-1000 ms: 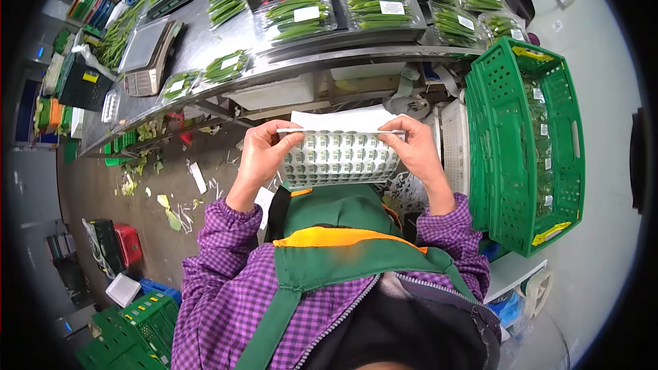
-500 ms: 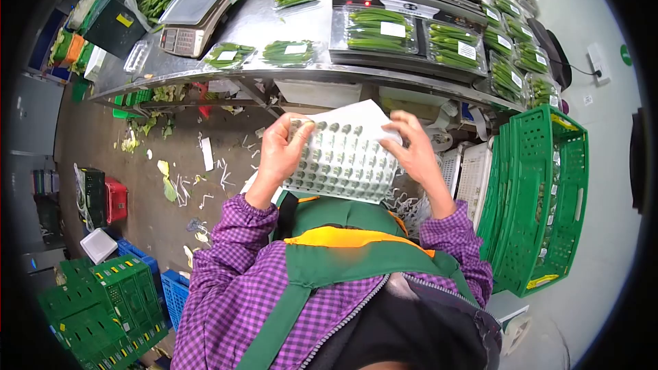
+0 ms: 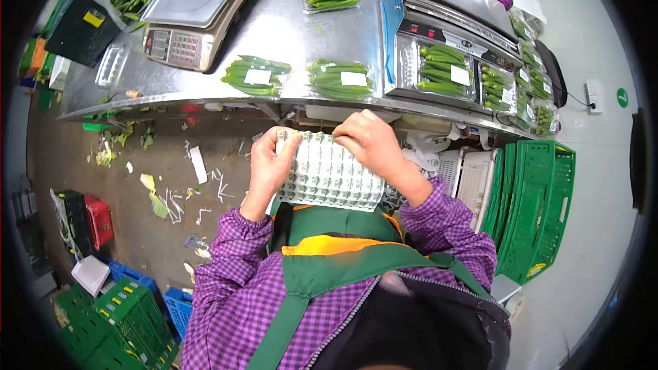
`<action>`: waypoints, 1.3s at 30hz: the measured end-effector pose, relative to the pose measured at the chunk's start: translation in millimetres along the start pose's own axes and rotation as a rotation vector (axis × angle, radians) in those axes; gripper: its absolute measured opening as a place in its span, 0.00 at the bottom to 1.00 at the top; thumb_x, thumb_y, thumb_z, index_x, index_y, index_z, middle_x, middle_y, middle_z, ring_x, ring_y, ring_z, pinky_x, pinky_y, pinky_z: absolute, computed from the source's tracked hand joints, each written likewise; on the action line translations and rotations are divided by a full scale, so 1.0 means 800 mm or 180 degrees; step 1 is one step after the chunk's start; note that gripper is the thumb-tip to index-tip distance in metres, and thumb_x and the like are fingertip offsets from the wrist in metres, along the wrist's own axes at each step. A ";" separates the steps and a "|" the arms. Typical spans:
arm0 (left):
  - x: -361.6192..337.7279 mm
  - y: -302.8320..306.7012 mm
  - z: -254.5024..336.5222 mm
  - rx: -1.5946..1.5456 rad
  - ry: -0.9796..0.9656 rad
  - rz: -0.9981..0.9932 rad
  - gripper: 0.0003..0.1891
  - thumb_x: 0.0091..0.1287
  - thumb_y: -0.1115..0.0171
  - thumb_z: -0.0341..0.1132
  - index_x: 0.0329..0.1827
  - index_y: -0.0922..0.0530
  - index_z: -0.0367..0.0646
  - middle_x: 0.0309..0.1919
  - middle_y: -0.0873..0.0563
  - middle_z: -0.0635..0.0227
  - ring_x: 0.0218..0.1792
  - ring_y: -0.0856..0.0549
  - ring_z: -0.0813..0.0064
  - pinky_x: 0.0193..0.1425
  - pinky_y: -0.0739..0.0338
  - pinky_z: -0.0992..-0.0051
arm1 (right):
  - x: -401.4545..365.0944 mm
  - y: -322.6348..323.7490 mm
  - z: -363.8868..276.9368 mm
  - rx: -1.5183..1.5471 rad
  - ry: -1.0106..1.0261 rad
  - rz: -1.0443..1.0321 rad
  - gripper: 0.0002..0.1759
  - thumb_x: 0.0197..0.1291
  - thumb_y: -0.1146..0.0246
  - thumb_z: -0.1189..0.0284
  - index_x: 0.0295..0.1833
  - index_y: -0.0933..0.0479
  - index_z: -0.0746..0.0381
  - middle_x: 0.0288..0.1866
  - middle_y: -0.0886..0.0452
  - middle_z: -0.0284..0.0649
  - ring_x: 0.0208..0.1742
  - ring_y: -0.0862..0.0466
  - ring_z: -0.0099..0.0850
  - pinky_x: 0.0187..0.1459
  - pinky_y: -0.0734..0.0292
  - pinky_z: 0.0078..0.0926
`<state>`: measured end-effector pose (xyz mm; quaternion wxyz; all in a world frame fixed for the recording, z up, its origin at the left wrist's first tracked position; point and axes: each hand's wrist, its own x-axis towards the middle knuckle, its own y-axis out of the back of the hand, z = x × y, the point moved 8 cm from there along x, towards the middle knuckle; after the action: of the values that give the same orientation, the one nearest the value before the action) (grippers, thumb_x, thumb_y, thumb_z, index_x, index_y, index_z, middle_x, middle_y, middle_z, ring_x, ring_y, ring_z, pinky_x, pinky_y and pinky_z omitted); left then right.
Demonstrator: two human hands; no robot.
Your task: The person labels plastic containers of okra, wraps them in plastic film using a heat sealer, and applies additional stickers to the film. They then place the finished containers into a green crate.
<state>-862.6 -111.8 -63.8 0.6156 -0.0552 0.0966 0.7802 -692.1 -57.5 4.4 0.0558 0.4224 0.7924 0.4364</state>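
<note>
A white sheet of small printed stickers is held up in front of the green apron. My left hand pinches its upper left corner between thumb and fingers. At the sheet's top edge, my right hand has its thumb and fingers pressed together; whether a loose sticker is between them is hidden. Beyond the hands, on the metal table, lie two labelled packs of green pods, one on the left and one in the middle.
A scale stands at the table's back left. The wrapping machine on the right bears more packs. Green crates stand at the right, others at the lower left. Scraps litter the floor.
My right hand has moved left along the sheet's top edge and its fingers have closed. The sheet's raised upper corner is down. The view has shifted, bringing the table closer.
</note>
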 end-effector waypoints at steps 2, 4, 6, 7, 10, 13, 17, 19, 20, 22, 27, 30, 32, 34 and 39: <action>0.021 0.012 -0.011 -0.0179 0.0046 -0.0137 0.06 0.65 0.38 0.31 0.37 0.22 0.37 0.27 0.18 0.76 0.28 0.24 0.90 0.33 0.28 0.85 | 0.011 -0.017 0.001 -0.0083 -0.0039 -0.0017 0.06 0.50 0.34 0.74 0.35 0.20 0.62 0.30 0.22 0.36 0.33 0.24 0.34 0.36 0.28 0.28; 0.042 0.023 -0.033 -0.0245 0.0409 -0.0201 0.05 0.64 0.38 0.30 0.36 0.21 0.37 0.27 0.18 0.75 0.27 0.23 0.89 0.32 0.28 0.84 | 0.022 -0.031 -0.001 -0.0169 -0.0078 -0.0008 0.05 0.50 0.34 0.74 0.35 0.20 0.62 0.30 0.22 0.36 0.32 0.24 0.32 0.36 0.28 0.27; 0.061 0.032 -0.052 -0.0408 0.0567 -0.0297 0.05 0.64 0.38 0.30 0.35 0.21 0.36 0.27 0.17 0.74 0.27 0.22 0.89 0.31 0.27 0.84 | 0.025 -0.047 0.030 0.1074 -0.1184 0.0020 0.04 0.52 0.36 0.75 0.35 0.21 0.61 0.31 0.21 0.36 0.31 0.23 0.27 0.34 0.28 0.24; 0.070 0.040 -0.065 -0.0551 0.0691 -0.0255 0.05 0.64 0.38 0.30 0.35 0.21 0.36 0.27 0.17 0.74 0.27 0.22 0.88 0.31 0.28 0.84 | 0.019 -0.055 0.059 0.1694 -0.1670 0.0302 0.04 0.55 0.36 0.77 0.37 0.21 0.61 0.30 0.21 0.32 0.29 0.25 0.19 0.32 0.30 0.18; 0.085 0.054 -0.089 -0.0722 0.0855 -0.0249 0.06 0.64 0.38 0.31 0.36 0.20 0.36 0.27 0.17 0.73 0.26 0.23 0.88 0.30 0.29 0.83 | 0.028 -0.037 0.146 0.2035 -0.2580 0.1647 0.16 0.56 0.37 0.77 0.51 0.27 0.67 0.32 0.21 0.31 0.30 0.26 0.15 0.32 0.31 0.15; 0.086 0.060 -0.088 -0.0679 0.1079 -0.0327 0.07 0.64 0.38 0.31 0.36 0.20 0.35 0.27 0.16 0.73 0.26 0.23 0.88 0.30 0.29 0.83 | 0.039 -0.042 0.219 0.1961 -0.2765 0.2213 0.21 0.55 0.36 0.77 0.54 0.30 0.68 0.32 0.19 0.34 0.32 0.23 0.17 0.34 0.30 0.15; 0.088 0.064 -0.093 -0.0752 0.1167 -0.0350 0.07 0.64 0.37 0.31 0.37 0.20 0.35 0.27 0.16 0.73 0.26 0.22 0.88 0.30 0.28 0.83 | 0.051 -0.054 0.258 0.0854 -0.3180 0.1936 0.24 0.51 0.33 0.74 0.54 0.29 0.64 0.31 0.17 0.37 0.33 0.18 0.25 0.38 0.26 0.23; 0.094 0.069 -0.099 -0.0758 0.1146 -0.0335 0.07 0.64 0.37 0.31 0.37 0.20 0.35 0.27 0.16 0.73 0.26 0.22 0.88 0.30 0.28 0.83 | 0.056 -0.054 0.254 -0.0068 -0.3352 0.1408 0.26 0.47 0.31 0.71 0.54 0.29 0.59 0.31 0.17 0.37 0.34 0.17 0.36 0.41 0.25 0.33; 0.097 0.074 -0.101 -0.0762 0.1117 -0.0312 0.07 0.64 0.37 0.32 0.37 0.20 0.35 0.27 0.16 0.73 0.26 0.22 0.88 0.30 0.28 0.83 | 0.058 -0.052 0.249 -0.0071 -0.3376 0.1386 0.26 0.47 0.31 0.71 0.54 0.29 0.59 0.31 0.17 0.37 0.34 0.17 0.36 0.41 0.25 0.33; 0.110 0.099 -0.099 -0.0626 0.0930 -0.0146 0.08 0.64 0.37 0.32 0.37 0.20 0.36 0.27 0.17 0.74 0.27 0.23 0.88 0.31 0.29 0.84 | 0.066 -0.046 0.244 -0.0630 -0.3370 0.1077 0.26 0.47 0.31 0.71 0.54 0.29 0.58 0.33 0.17 0.37 0.37 0.18 0.39 0.41 0.25 0.35; 0.169 0.188 -0.069 0.0032 0.0072 0.0212 0.10 0.63 0.36 0.33 0.39 0.20 0.33 0.57 0.24 0.54 0.57 0.26 0.72 0.58 0.34 0.75 | 0.050 -0.030 0.237 -0.1005 -0.3028 0.1587 0.18 0.50 0.34 0.72 0.49 0.26 0.58 0.41 0.20 0.39 0.37 0.18 0.36 0.40 0.26 0.37; 0.195 0.205 -0.063 0.0173 0.0285 0.0180 0.10 0.62 0.37 0.33 0.39 0.19 0.34 0.67 0.34 0.51 0.61 0.29 0.68 0.62 0.36 0.71 | 0.078 -0.037 0.204 -0.0362 -0.2945 0.1925 0.12 0.53 0.35 0.73 0.44 0.23 0.63 0.36 0.19 0.39 0.33 0.18 0.30 0.37 0.26 0.29; 0.209 0.208 -0.084 0.0084 0.0465 0.0118 0.10 0.63 0.37 0.33 0.39 0.20 0.33 0.66 0.33 0.51 0.59 0.27 0.69 0.61 0.34 0.72 | 0.096 -0.087 0.203 0.2007 -0.3192 0.2155 0.10 0.55 0.35 0.72 0.41 0.22 0.66 0.31 0.20 0.36 0.32 0.21 0.24 0.33 0.28 0.21; 0.215 0.215 -0.094 0.0001 0.0634 0.0022 0.10 0.63 0.38 0.33 0.39 0.20 0.33 0.66 0.33 0.51 0.58 0.26 0.70 0.60 0.32 0.72 | 0.122 -0.126 0.179 0.2798 -0.3534 0.1959 0.08 0.56 0.35 0.73 0.38 0.21 0.66 0.29 0.21 0.34 0.28 0.27 0.20 0.31 0.32 0.16; 0.172 0.195 -0.097 -0.0396 0.1147 -0.0371 0.09 0.63 0.38 0.31 0.38 0.21 0.31 0.65 0.34 0.43 0.59 0.26 0.66 0.59 0.32 0.72 | 0.149 -0.201 0.156 0.2905 -0.3873 0.1419 0.09 0.55 0.33 0.68 0.34 0.22 0.63 0.26 0.24 0.31 0.26 0.29 0.19 0.29 0.34 0.17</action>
<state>-1049.3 -32.9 -154.6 0.6278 -0.2374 0.1535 0.7252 -810.8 65.9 -157.5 0.2117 0.7167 0.6202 -0.2383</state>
